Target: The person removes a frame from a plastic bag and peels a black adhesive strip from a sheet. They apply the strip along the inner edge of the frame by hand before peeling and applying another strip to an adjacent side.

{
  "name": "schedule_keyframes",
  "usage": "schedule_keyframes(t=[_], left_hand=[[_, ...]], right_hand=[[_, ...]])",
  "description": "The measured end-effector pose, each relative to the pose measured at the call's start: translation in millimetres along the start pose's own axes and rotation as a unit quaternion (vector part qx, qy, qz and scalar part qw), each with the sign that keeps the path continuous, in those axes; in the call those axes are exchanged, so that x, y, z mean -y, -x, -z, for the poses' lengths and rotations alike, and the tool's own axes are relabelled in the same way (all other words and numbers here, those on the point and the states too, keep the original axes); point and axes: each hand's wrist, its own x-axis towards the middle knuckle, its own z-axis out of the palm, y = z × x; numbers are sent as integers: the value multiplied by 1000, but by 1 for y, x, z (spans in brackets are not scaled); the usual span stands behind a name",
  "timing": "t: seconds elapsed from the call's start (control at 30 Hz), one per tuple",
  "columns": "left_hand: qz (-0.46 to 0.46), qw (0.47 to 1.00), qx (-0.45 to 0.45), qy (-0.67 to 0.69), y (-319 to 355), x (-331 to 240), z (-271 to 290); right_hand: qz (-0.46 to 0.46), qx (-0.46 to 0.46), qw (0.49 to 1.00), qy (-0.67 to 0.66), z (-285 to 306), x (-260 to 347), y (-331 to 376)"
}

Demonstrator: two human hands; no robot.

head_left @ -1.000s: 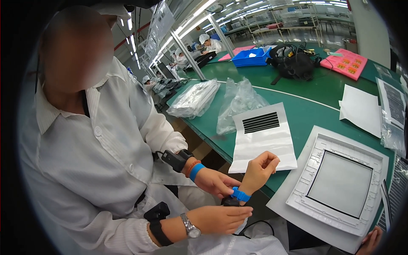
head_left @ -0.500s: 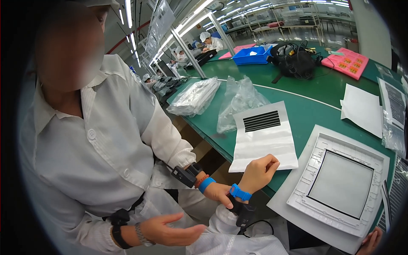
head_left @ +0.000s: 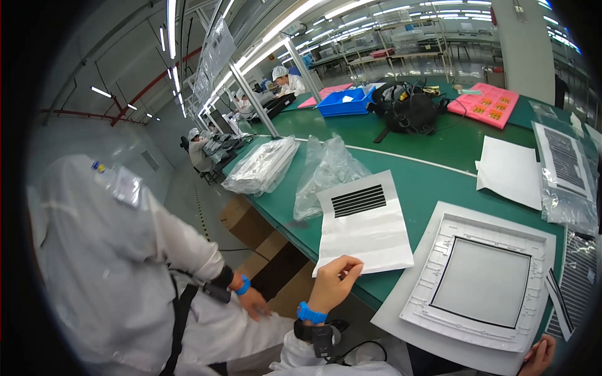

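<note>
White sheet (head_left: 364, 225) pinched at left hand (head_left: 335, 285).

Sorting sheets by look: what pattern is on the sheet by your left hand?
White sheet with black horizontal stripes near its top; head view.

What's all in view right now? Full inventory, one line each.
table: 1, green, centre to right
striped sheet: 1, white with black bars, table's near edge
tray: 1, white frame around grey panel, right front
clear bags: 2 heaps, left of table
blank sheet: 1, white, right
bagged sheet: 1, striped, far right
blue bin: 1, far
black bag: 1, far
pink tray: 1, far right
cartons: brown, under table
co-worker: 1, white coat, left
left hand: blue wristband, pinching striped sheet's corner
right hand: lower right edge, at tray
</note>
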Motion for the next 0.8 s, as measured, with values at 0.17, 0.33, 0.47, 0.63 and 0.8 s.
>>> schedule_keyframes(t=[0.17, 0.33, 0.47, 0.63, 0.8], left_hand=[[41, 986, -120, -105, 8, 31, 37], [109, 982, -2, -153, -22, 79, 72], [119, 976, 65, -172, -64, 103, 71], [-18, 964, -34, -263, -48, 78, 78], [-27, 983, 128, -128, -25, 12, 53]], right_hand=[[1, -10, 1000, -11, -19, 12, 6], [3, -11, 1000, -7, -15, 8, 8], [32, 33, 998, 54, -3, 12, 5], [73, 7, 964, 256, -8, 45, 16], [0, -1, 974, 228, -28, 45, -2]])
